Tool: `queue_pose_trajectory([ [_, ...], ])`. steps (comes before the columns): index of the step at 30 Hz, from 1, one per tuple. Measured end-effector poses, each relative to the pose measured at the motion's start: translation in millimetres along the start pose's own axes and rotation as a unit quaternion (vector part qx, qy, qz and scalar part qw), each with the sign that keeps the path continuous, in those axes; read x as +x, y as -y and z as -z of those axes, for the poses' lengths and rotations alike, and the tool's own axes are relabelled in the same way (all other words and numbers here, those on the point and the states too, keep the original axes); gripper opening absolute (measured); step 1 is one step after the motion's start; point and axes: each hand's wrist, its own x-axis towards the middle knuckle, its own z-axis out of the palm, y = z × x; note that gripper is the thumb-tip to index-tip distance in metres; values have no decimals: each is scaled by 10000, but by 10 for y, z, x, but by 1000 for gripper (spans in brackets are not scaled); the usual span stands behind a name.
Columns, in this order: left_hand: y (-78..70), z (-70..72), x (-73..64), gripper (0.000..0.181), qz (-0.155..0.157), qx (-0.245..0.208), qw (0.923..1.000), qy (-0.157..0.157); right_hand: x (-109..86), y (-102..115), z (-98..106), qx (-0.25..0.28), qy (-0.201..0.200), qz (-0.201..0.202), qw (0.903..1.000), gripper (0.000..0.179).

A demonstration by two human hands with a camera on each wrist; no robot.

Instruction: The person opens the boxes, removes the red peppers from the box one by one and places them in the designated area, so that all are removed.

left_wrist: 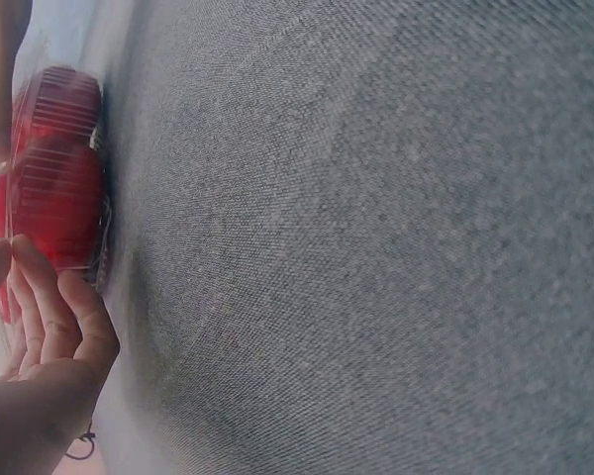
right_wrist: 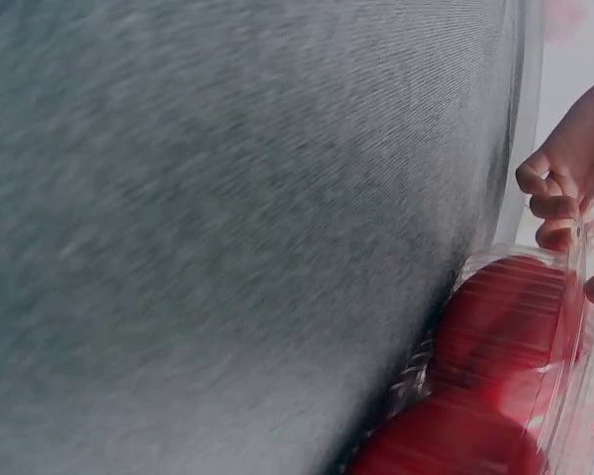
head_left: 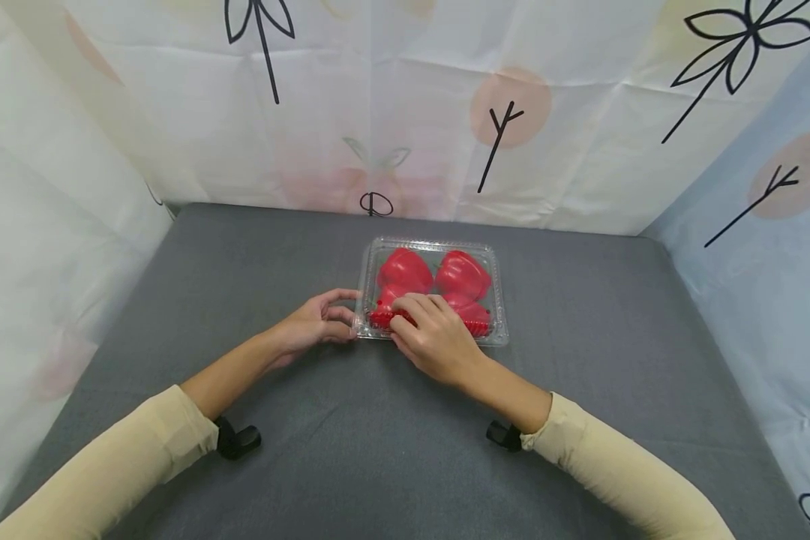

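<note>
A clear plastic clamshell box [head_left: 498, 300] holding several red bell peppers [head_left: 464, 274] sits on the grey cloth, its lid over them. At its left side, my left hand [head_left: 313, 322] pinches the lid rim between thumb and fingers; the left wrist view shows this hand [left_wrist: 54, 327] by the rim as well. My right hand [head_left: 435, 337] reaches over the front of the lid, fingers curled at the front edge with the thumb below. In the right wrist view the ribbed box wall [right_wrist: 520, 259] stands close, peppers [right_wrist: 505, 317] behind it, and much of the right hand is out of frame.
Grey cloth [head_left: 351, 450] covers the table around the box. Behind it hangs a white patterned curtain [head_left: 412, 90], with more fabric on the left [head_left: 40, 225] and right [head_left: 756, 262]. Each wrist carries a black mount, one on the left [head_left: 238, 441] and one on the right [head_left: 502, 435].
</note>
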Motion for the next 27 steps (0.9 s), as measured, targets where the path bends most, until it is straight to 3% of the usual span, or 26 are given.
queue_pose_trajectory([
  [7,-14,2,9,63,83,-86,9999,51,-148,-77,110,-140,-76,-299,9994,49],
  [15,-26,-15,11,60,-25,-46,10000,-34,-265,-183,172,-174,-204,-538,9982,64],
  [27,-39,-32,12,56,-223,227,9993,-214,-550,-363,266,-410,-450,-842,9946,73],
])
